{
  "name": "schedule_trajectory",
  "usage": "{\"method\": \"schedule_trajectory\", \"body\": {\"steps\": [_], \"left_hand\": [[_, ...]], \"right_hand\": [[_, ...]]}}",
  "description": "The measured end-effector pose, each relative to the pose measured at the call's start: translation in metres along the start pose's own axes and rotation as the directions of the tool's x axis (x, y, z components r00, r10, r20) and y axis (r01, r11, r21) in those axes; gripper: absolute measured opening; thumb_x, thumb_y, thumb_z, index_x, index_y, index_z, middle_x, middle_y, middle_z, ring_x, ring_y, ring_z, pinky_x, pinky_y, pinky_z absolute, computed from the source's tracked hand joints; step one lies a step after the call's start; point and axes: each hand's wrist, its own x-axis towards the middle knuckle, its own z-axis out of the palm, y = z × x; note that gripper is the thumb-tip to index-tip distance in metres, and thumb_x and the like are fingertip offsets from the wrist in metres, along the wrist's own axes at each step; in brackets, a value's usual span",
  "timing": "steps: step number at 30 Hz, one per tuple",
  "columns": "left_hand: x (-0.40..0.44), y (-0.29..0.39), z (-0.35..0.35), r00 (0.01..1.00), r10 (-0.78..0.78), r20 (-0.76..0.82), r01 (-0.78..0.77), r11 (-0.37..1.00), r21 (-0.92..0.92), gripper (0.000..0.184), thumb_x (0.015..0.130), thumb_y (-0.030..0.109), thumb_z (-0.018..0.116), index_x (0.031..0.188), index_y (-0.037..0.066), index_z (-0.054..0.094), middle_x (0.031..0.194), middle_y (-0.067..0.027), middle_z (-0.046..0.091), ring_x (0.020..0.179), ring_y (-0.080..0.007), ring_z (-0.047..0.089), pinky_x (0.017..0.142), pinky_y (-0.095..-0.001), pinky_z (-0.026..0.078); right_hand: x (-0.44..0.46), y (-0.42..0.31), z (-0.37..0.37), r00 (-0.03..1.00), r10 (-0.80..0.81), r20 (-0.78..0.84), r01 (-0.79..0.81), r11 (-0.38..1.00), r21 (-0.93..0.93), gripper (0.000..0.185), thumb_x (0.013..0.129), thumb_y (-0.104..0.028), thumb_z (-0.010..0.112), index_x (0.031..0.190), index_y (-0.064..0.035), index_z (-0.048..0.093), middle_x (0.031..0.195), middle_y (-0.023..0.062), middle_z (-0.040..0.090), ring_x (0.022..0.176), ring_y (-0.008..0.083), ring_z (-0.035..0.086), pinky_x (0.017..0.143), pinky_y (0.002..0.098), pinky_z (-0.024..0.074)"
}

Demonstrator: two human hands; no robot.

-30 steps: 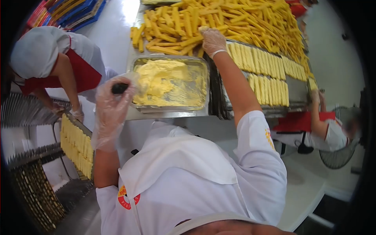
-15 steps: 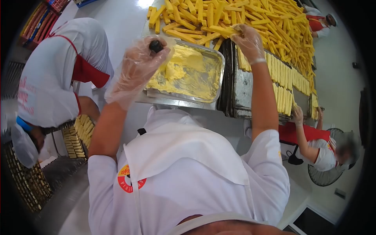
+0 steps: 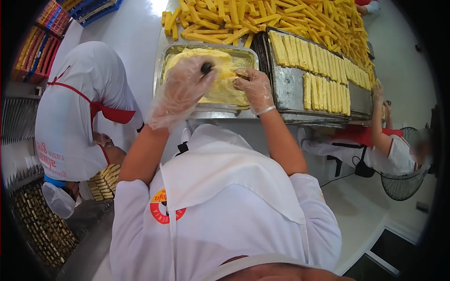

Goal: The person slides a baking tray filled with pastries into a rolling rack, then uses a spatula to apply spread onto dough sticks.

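Note:
A clear plastic glove covers my left hand (image 3: 187, 84), closed round a black handle (image 3: 206, 68) above the metal pan (image 3: 159, 65). Soft yellow spread (image 3: 192, 52) lies in that pan. My right hand (image 3: 255, 89), also gloved, is closed on the end of a yellow stick (image 3: 228, 75) over the pan's right part. The two hands are close together; whatever the handle belongs to is hidden. Right of the pan, coated sticks (image 3: 311, 56) lie in two rows on a dark baking tray (image 3: 287, 89). Plain yellow sticks (image 3: 300, 18) are heaped behind.
A bent-over co-worker (image 3: 84, 107) is at the left, near racks of trays (image 3: 42, 225). Another person (image 3: 389, 145) reaches toward the tray's right end, with a fan (image 3: 403, 185) nearby. Coloured crates (image 3: 35, 54) stand at the upper left.
My right hand has moved from the stick heap down to the pan, with a stick in it. My left hand has moved right, over the pan. The left co-worker has bent over.

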Motion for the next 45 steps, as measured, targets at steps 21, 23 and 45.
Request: {"method": "schedule_trajectory", "body": {"steps": [21,23,45], "left_hand": [[0.018,0.003,0.004,0.996,0.005,-0.084,-0.022,0.978,-0.208,0.012,0.086,0.011,0.070,0.093,0.003,0.066,0.084,-0.0083,0.069,0.069,-0.0179,0.065,0.065,-0.0297,0.054],[0.024,0.004,0.007,0.970,-0.146,-0.194,0.016,0.835,-0.550,0.014,0.085,0.011,0.072,0.094,0.002,0.066,0.086,-0.0070,0.070,0.070,-0.0154,0.066,0.065,-0.0287,0.055],[0.025,-0.026,-0.011,0.742,-0.658,-0.126,0.485,0.658,-0.576,0.016,0.085,0.013,0.072,0.096,0.003,0.066,0.087,-0.0051,0.067,0.072,-0.0122,0.064,0.065,-0.0238,0.054]], "right_hand": [[-0.001,0.006,0.011,0.902,-0.426,0.074,0.395,0.743,-0.540,0.054,0.077,0.006,0.064,0.130,0.0017,0.052,0.104,0.0107,0.067,0.092,0.0177,0.065,0.082,0.0291,0.0516],[-0.003,0.003,0.013,0.897,-0.440,0.046,0.379,0.711,-0.593,0.054,0.077,0.005,0.065,0.130,0.0003,0.052,0.104,0.0124,0.067,0.093,0.0197,0.066,0.082,0.0302,0.0518],[-0.007,0.001,0.011,0.864,-0.499,0.071,0.460,0.721,-0.518,0.064,0.073,0.002,0.067,0.133,-0.0066,0.047,0.122,0.0204,0.050,0.098,0.0345,0.060,0.089,0.0411,0.0502]]}}
